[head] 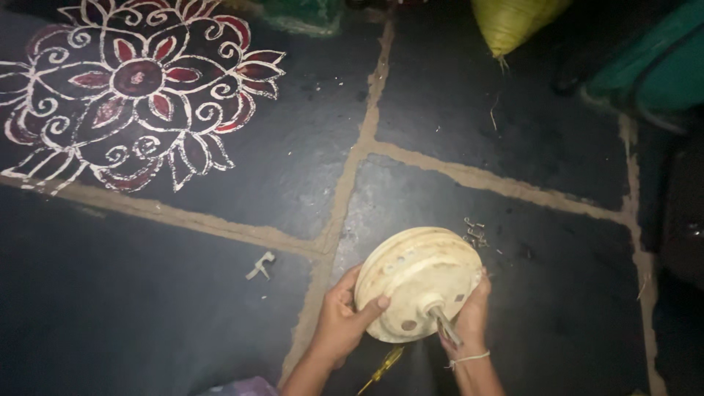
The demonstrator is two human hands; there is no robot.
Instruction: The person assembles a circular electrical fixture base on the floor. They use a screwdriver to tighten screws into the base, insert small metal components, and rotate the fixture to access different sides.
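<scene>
A round cream-coloured metal motor housing [414, 282] with a short steel shaft [444, 325] is held tilted just above the dark stone floor [183, 315], near the middle. The left hand [339, 319] and right hand [469, 315] grasp its rim on either side, fingers clenched around it. A yellow-handled screwdriver [381, 369] lies below, small loose screws [475, 233] just beyond.

**Bare arms, one thread band**

Both forearms bare, no sleeves in view. Right hand [469, 312]: thin pale thread band tied round wrist, loose end sticking out. Left hand [339, 317]: no ring, watch or band visible. Bit of pale purple cloth at near edge, by left forearm.
</scene>
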